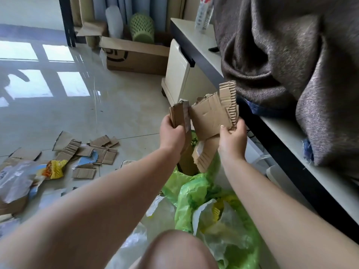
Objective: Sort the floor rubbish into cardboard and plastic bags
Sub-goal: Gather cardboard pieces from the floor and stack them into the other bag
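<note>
My left hand (pixel 172 133) grips a folded strip of brown cardboard (pixel 180 117) held upright. My right hand (pixel 232 137) pinches a torn, corrugated cardboard piece (pixel 211 115) by its lower right corner. Both pieces hang above a green plastic bag (pixel 186 189) whose mouth holds more cardboard (pixel 204 156). A second bag in front of it holds clear and yellow plastic wrappers (pixel 219 214). Several cardboard scraps (pixel 91 150) lie on the floor to the left, mixed with a yellow wrapper (pixel 55 168) and clear plastic film (pixel 15 179).
A low cabinet with a dark edge (pixel 287 158) runs along the right, draped with grey fabric (pixel 291 55). A large cardboard box (pixel 136 57) and a green basket (pixel 141 26) stand at the back. My knee (pixel 174 251) is at the bottom. The tiled floor is glossy.
</note>
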